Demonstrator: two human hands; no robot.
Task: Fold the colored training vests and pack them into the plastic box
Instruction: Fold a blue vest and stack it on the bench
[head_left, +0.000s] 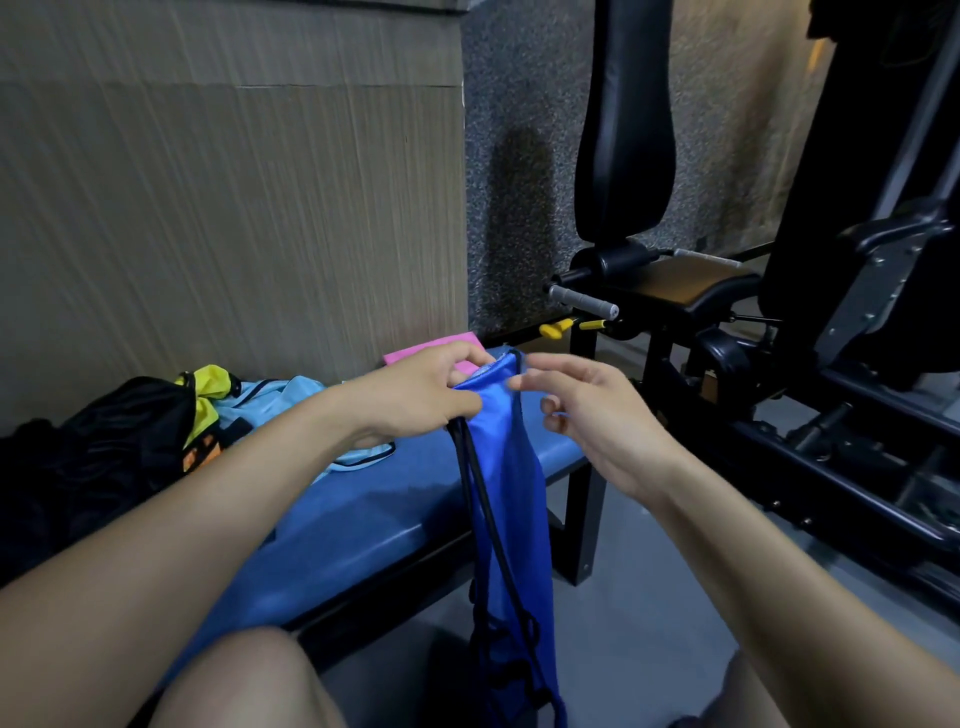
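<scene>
Two hands out over the desk edge. Left hand (415, 395) pinching the top of one blue vest (511, 499), fingers curled on the gathered fabric and its black trim. Right hand (587, 415) just beside that top edge, fingers loosely bent and apart, holding nothing; touching the fabric or not, cannot tell.

Nearest, two bare knees at the bottom of the view, one to each side, the right one mostly cut off.

Blue vest hanging from the pinch, long axis nearly vertical, top up at the left hand, lower end pointing down to the floor between the knees and leaning slightly right. Black edging running down its left side, bunched in loops near the bottom. Hangs in the air in front of the desk's near edge, not lying on it.

One desk (374, 519), blue padded top on black legs, running from lower left to upper right.

On the desk beyond the left forearm, one light-blue vest (291, 395), crumpled, dark trim showing. Left of it one yellow vest (210, 395), bunched against one black bag (104, 457) with an orange patch. Further along, behind the left hand, one flat pink piece (441, 345) at the desk's far end; fabric or not, cannot tell.

Behind, one ribbed wall panel (208, 182). Right and beyond, one black gym machine (779, 291) with padded seat and back, one grey grip, two yellow knobs.
</scene>
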